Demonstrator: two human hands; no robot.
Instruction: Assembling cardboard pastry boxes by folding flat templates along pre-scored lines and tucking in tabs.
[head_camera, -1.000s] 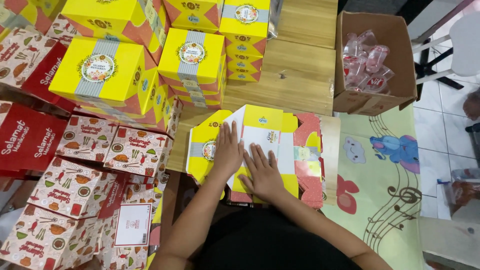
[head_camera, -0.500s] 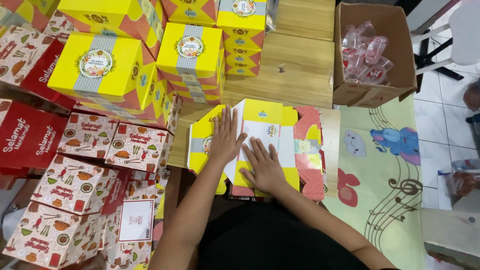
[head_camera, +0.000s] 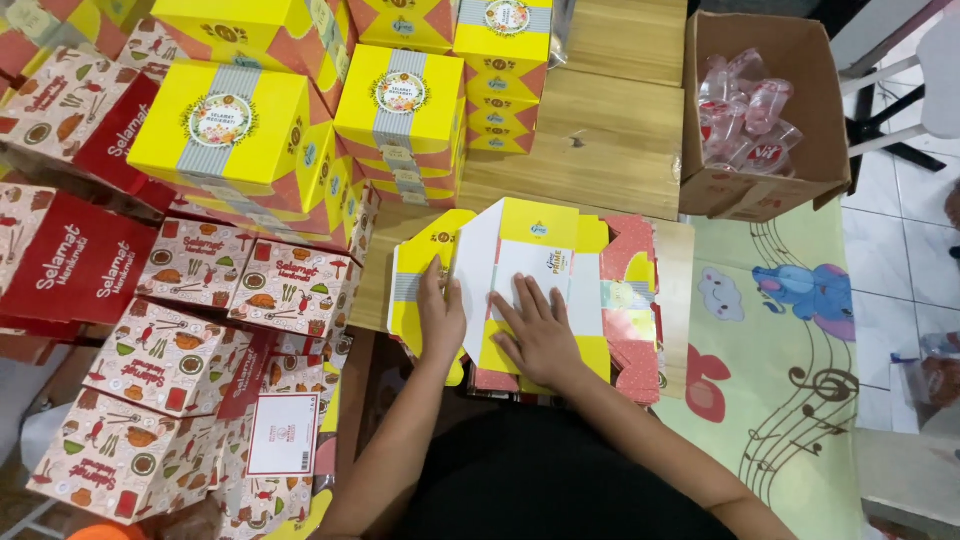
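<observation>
A flat, unfolded yellow and white cardboard box lies on top of a stack of similar flat boxes on the low wooden table. My right hand presses flat on the white inner panel with fingers spread. My left hand rests on the yellow left flap, fingers curled over its edge. A red patterned flap sticks out at the right side of the stack.
Assembled yellow boxes are stacked at the back left. Red and white patterned boxes pile up on the left. A brown carton with clear plastic cups stands at the back right. A green patterned mat covers the floor on the right.
My left hand has slid down and left onto the yellow flap. My right hand stays pressed on the white panel. The view has shifted slightly.
</observation>
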